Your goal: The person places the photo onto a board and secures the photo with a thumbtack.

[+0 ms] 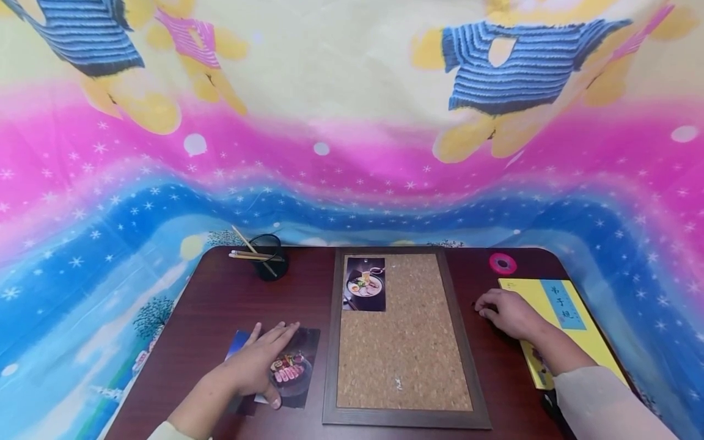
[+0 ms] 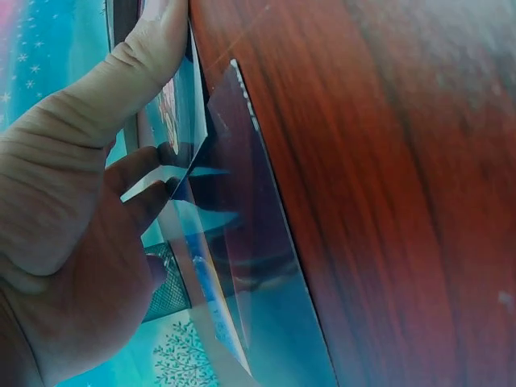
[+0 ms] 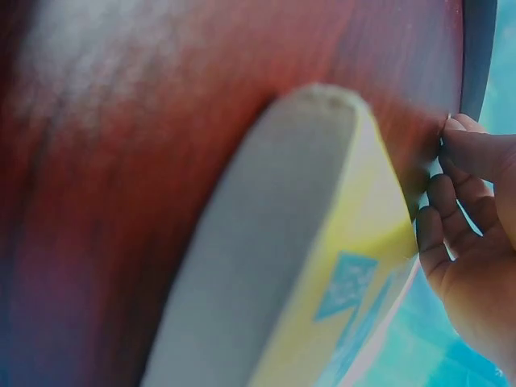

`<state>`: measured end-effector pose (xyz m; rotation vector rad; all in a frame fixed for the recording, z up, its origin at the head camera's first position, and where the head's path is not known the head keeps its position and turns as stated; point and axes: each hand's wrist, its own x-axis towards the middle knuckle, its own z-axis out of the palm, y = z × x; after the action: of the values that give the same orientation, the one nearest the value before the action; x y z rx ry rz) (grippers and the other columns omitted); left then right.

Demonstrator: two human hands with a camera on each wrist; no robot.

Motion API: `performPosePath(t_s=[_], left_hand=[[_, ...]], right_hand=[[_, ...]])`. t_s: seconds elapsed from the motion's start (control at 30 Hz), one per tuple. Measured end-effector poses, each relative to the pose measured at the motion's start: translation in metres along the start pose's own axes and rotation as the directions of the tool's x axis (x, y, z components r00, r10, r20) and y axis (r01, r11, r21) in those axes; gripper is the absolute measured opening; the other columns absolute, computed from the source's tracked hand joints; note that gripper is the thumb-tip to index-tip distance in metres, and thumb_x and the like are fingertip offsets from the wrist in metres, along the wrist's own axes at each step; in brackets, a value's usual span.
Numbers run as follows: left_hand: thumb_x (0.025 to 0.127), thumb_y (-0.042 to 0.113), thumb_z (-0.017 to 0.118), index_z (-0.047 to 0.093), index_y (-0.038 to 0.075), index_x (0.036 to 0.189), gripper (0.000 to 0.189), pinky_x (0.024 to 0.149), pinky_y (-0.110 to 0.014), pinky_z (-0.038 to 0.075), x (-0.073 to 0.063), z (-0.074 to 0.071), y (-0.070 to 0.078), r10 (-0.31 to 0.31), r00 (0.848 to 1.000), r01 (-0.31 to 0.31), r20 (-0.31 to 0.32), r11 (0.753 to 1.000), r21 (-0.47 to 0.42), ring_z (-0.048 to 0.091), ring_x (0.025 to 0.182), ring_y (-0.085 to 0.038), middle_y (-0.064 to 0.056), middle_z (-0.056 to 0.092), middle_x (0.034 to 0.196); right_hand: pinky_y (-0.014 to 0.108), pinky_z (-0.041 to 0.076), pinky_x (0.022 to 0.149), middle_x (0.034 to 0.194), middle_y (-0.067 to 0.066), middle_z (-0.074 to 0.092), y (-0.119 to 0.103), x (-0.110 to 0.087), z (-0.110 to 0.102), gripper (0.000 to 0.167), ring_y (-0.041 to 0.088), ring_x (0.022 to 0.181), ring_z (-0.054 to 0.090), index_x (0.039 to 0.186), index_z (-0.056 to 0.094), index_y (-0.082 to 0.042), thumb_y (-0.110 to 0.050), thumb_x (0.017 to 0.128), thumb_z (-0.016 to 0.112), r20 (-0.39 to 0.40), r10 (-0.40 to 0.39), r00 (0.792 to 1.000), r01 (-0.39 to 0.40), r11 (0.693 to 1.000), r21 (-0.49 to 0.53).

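Observation:
My left hand [image 1: 253,366] lies spread over photo prints left of the corkboard [image 1: 404,348], fingers straight along the upper part and thumb at the lower edge. One photo [image 1: 299,366] shows sliced meat on a dark plate; a blue-cornered photo [image 1: 236,343] lies partly hidden under the hand. In the left wrist view a glossy photo [image 2: 258,266] stands out at an angle beside the fingers. My right hand [image 1: 511,313] is low over the table beside the yellow book [image 1: 591,342], its thumb and index fingertips together. I cannot tell whether they pinch something small.
A ramen photo [image 1: 365,299] sits at the corkboard's upper left. Whitish bits [image 1: 398,384] show on the cork. A black mesh cup [image 1: 271,269] with pencils stands at the back left. A pink ring-shaped item [image 1: 503,263] lies at the back right. Patterned cloth [image 1: 352,146] hangs behind.

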<state>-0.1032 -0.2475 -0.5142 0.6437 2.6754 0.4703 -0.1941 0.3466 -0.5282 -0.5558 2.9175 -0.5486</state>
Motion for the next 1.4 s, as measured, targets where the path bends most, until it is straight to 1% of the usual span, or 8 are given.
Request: performPosePath(t_s=[0.23, 0.33, 0.57, 0.8, 0.93, 1.07, 1.17, 1.4], left_hand=[[0.045, 0.05, 0.101, 0.022, 0.019, 0.167, 0.149, 0.122, -0.067, -0.002, 0.0, 0.001, 0.001, 0.003, 0.999, -0.002, -0.035, 0.999, 0.035, 0.034, 0.153, -0.029, -0.007, 0.038, 0.165], [0.047, 0.047, 0.102, 0.023, 0.019, 0.167, 0.147, 0.122, -0.067, 0.001, 0.0, 0.001, 0.002, 0.002, 0.998, 0.0, -0.057, 1.0, 0.029, 0.037, 0.151, -0.029, -0.008, 0.042, 0.163], [0.048, 0.046, 0.103, 0.024, 0.019, 0.167, 0.146, 0.123, -0.066, 0.007, -0.001, 0.0, 0.003, 0.015, 0.997, -0.012, -0.08, 0.999, 0.032, 0.038, 0.15, -0.031, -0.011, 0.043, 0.162], [0.052, 0.047, 0.103, 0.024, 0.017, 0.167, 0.142, 0.121, -0.07, 0.012, 0.003, -0.008, 0.005, 0.033, 0.99, -0.031, -0.138, 0.999, 0.013, 0.042, 0.147, -0.031, -0.012, 0.046, 0.159], [0.053, 0.049, 0.102, 0.022, 0.022, 0.167, 0.143, 0.12, -0.071, 0.015, 0.005, -0.013, 0.006, 0.025, 0.985, -0.025, -0.172, 1.0, 0.005, 0.042, 0.146, -0.031, -0.011, 0.046, 0.158], [0.056, 0.05, 0.101, 0.019, 0.027, 0.168, 0.141, 0.122, -0.068, 0.014, 0.009, -0.017, 0.008, 0.01, 0.985, -0.012, -0.173, 1.0, -0.007, 0.041, 0.147, -0.03, -0.011, 0.045, 0.159], [0.057, 0.048, 0.102, 0.02, 0.025, 0.168, 0.14, 0.121, -0.067, 0.015, 0.011, -0.02, 0.01, 0.013, 0.982, -0.016, -0.188, 1.0, -0.014, 0.043, 0.146, -0.031, -0.012, 0.047, 0.157], [0.058, 0.05, 0.1, 0.021, 0.025, 0.167, 0.138, 0.122, -0.066, 0.018, 0.019, -0.026, 0.014, 0.027, 0.977, -0.027, -0.213, 1.0, 0.003, 0.043, 0.146, -0.031, -0.012, 0.048, 0.156]], right_hand=[[0.046, 0.057, 0.081, 0.101, -0.004, 0.069, 0.0, 0.0, 0.0, 0.012, 0.017, 0.09, 0.063, 0.102, 0.076, -0.02, -0.01, 0.095, 0.074, -0.018, 0.001, 1.0, -0.001, 1.0, 0.001], [0.045, 0.057, 0.08, 0.1, -0.004, 0.069, -0.001, 0.001, 0.001, 0.011, 0.017, 0.089, 0.063, 0.101, 0.076, -0.02, -0.01, 0.095, 0.074, -0.027, -0.006, 1.0, 0.007, 1.0, 0.006], [0.046, 0.057, 0.082, 0.101, -0.004, 0.069, -0.004, 0.002, 0.001, 0.012, 0.018, 0.091, 0.063, 0.101, 0.076, -0.02, -0.01, 0.095, 0.074, -0.029, 0.001, 1.0, 0.0, 1.0, 0.019], [0.045, 0.057, 0.081, 0.102, -0.004, 0.069, -0.004, 0.001, -0.001, 0.012, 0.017, 0.09, 0.064, 0.102, 0.077, -0.021, -0.011, 0.096, 0.074, -0.016, -0.004, 1.0, 0.004, 0.999, 0.033], [0.046, 0.057, 0.081, 0.102, -0.004, 0.069, -0.003, -0.001, -0.004, 0.011, 0.017, 0.09, 0.064, 0.103, 0.077, -0.02, -0.011, 0.096, 0.074, -0.027, -0.007, 1.0, 0.009, 0.998, 0.059], [0.043, 0.057, 0.08, 0.099, -0.006, 0.071, -0.003, -0.002, -0.007, 0.011, 0.014, 0.087, 0.063, 0.105, 0.076, -0.02, -0.013, 0.098, 0.073, -0.041, 0.031, 0.999, -0.027, 0.995, 0.092], [0.041, 0.056, 0.079, 0.097, -0.007, 0.072, -0.004, -0.002, -0.008, 0.01, 0.013, 0.086, 0.062, 0.106, 0.076, -0.022, -0.016, 0.099, 0.072, -0.043, 0.059, 0.997, -0.054, 0.992, 0.111], [0.043, 0.056, 0.081, 0.1, -0.007, 0.072, -0.006, -0.002, -0.007, 0.011, 0.014, 0.089, 0.063, 0.107, 0.075, -0.024, -0.017, 0.099, 0.072, -0.077, 0.066, 0.995, -0.055, 0.989, 0.135]])
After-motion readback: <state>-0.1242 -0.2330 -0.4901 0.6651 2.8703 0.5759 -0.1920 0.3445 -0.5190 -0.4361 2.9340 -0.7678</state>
